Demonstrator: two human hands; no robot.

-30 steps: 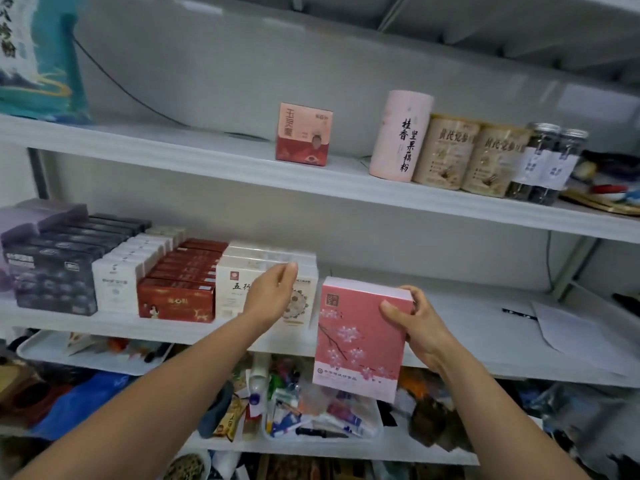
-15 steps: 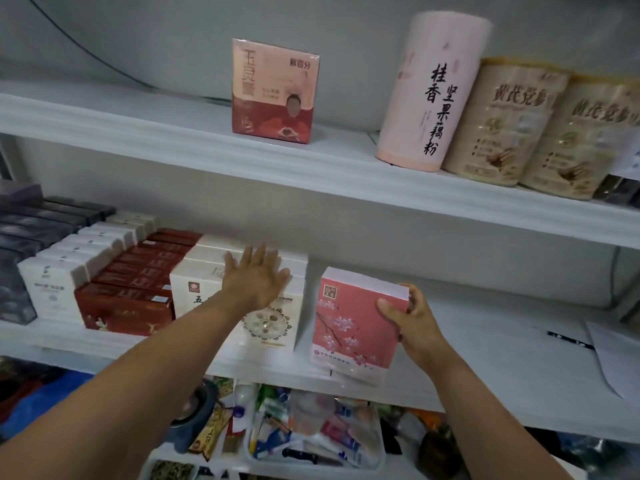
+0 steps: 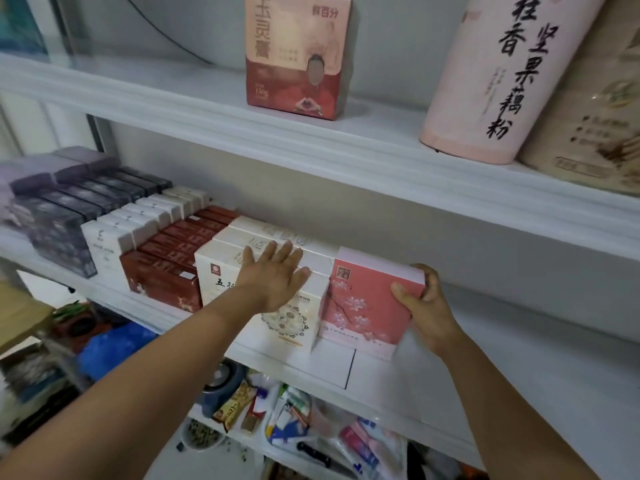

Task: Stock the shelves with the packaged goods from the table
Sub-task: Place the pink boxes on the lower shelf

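**Pink box closes up against the cream row**

Since the frame half a second ago, the pink box [image 3: 369, 303] has slid leftward and the gap to its neighbours has closed. It now stands upright on the middle shelf [image 3: 536, 362], broad flowered face forward, its left edge against the front cream box [image 3: 291, 323], or so close that no gap shows.

The right hand [image 3: 424, 304] grips the box by its right edge, thumb on the front face and fingers curled round behind. The left hand [image 3: 273, 277] holds nothing. It lies flat with fingers spread over the tops of the cream boxes and seems to be steadying that row.

What counts next is direction. The box lies to the left of the hand gripping it, with its thin side running back toward the wall. Bare shelf shows behind it, so it can probably still be pushed straight back until it lines up with the cream row. The right hand, already on it, is the one to do that. I would judge this placement nearly finished, with only squaring up and letting go left.
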